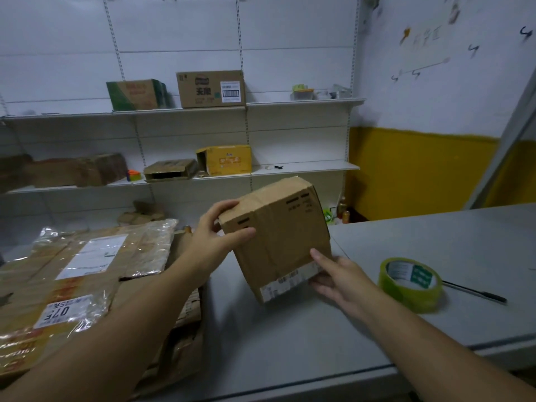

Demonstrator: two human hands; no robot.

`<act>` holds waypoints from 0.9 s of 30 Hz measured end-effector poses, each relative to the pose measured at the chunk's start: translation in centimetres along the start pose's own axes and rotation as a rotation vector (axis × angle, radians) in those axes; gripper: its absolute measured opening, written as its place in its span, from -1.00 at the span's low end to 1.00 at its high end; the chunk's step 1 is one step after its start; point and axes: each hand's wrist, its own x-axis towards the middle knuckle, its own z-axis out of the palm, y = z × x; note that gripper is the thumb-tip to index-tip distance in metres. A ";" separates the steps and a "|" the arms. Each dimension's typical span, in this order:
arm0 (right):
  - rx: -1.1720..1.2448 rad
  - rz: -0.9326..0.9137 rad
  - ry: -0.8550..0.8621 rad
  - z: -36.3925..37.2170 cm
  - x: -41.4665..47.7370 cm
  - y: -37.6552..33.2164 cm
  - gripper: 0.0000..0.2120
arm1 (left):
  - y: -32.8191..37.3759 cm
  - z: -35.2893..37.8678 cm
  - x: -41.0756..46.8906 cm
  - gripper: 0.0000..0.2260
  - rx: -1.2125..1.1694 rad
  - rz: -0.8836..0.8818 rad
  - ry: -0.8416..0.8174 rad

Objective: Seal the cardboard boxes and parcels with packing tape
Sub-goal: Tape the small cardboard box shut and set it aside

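The box (278, 242) is held tilted over the table (290, 343). The left hand (216, 233) curls round its far-left corner and the right hand (339, 278) pinches its near-right corner. The tape (412, 284) lies just right of the right hand, the nearer one.

A grey tabletop (435, 236) carries a dark pen (475, 292) near its right side. Behind it, white wall shelves (304, 102) run across the room. A small multicoloured cube (133, 175) sits on the middle shelf, and clear plastic containers (303, 92) stand on the top one. The right-hand wall has a yellow painted band (406, 175) below white, with metal hooks (417, 71) higher up. Bottles (343, 211) stand in the corner.
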 end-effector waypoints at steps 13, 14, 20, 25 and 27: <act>-0.639 0.274 -0.209 -2.7 -1.2 -0.6 -0.74 | -0.3 0.9 -2.6 -0.42 0.340 0.101 -0.197; -0.672 0.351 -0.257 -3.0 -1.5 -0.9 -0.73 | -0.3 0.9 -3.0 -0.42 0.334 0.111 -0.221; -0.911 0.417 -0.321 -6.1 -1.5 -4.0 -0.75 | -0.5 0.4 -5.8 -0.41 0.300 0.164 -0.268; -0.507 0.314 -0.112 -4.2 0.4 -3.5 -0.65 | -0.7 0.6 -6.6 -0.43 0.251 0.188 -0.262; -0.375 0.337 -0.183 -2.2 0.4 -3.7 -0.65 | -0.5 0.7 -6.8 -0.43 0.248 0.191 -0.261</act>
